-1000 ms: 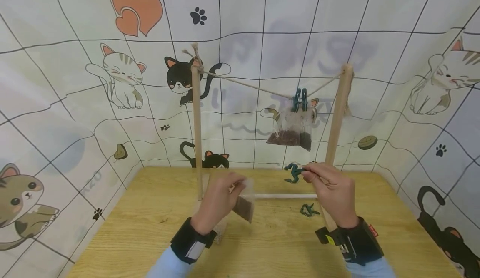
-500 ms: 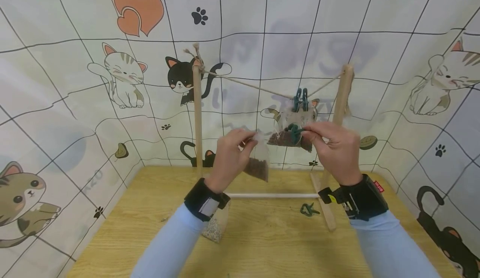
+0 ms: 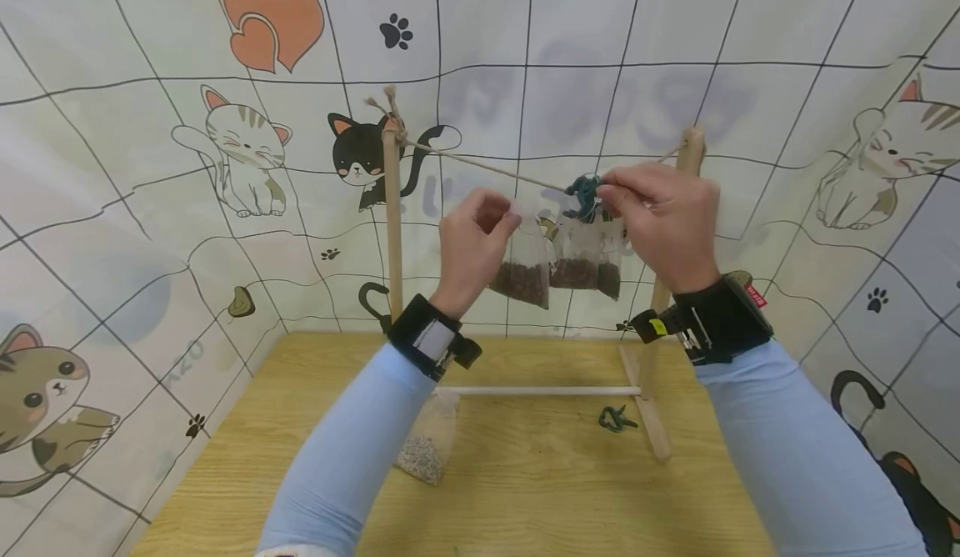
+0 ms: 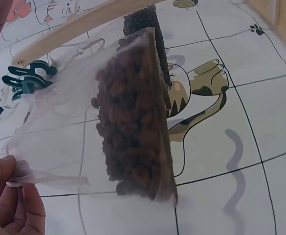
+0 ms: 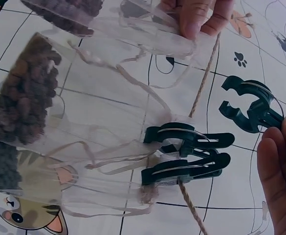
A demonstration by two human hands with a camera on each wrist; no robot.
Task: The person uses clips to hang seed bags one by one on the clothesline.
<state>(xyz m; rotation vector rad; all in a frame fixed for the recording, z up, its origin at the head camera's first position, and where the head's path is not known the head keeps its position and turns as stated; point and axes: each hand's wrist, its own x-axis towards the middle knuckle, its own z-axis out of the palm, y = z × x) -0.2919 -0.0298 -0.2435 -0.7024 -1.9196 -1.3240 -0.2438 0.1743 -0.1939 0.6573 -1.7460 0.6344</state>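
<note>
My left hand (image 3: 476, 244) pinches the gathered top of a sheer drawstring bag (image 3: 522, 283), whose lower part holds reddish-brown pebbles. It hangs just left of two similar bags on the rope (image 3: 487, 165), one with brown pebbles (image 5: 23, 93) and one with dark grains (image 5: 1, 166). Two dark green clips (image 5: 187, 137) fasten those bags to the sagging rope. Between thumb and fingers my right hand (image 3: 667, 223) holds another green clip (image 5: 250, 105), its jaws spread and nothing in them. In the head view this clip overlaps the fastened ones.
Wooden posts (image 3: 393, 223) carry the rope, with a white rod (image 3: 540, 391) between them low down. On the wooden table (image 3: 562, 490) lie a spare green clip (image 3: 617, 418) and a bag of grey-white gravel (image 3: 423, 457). A cat-printed cloth (image 3: 585, 23) hangs behind.
Both hands have risen from low over the table to the rope's height. The left brought the pebble bag up beside the hanging bags; the right brought up the clip.
</note>
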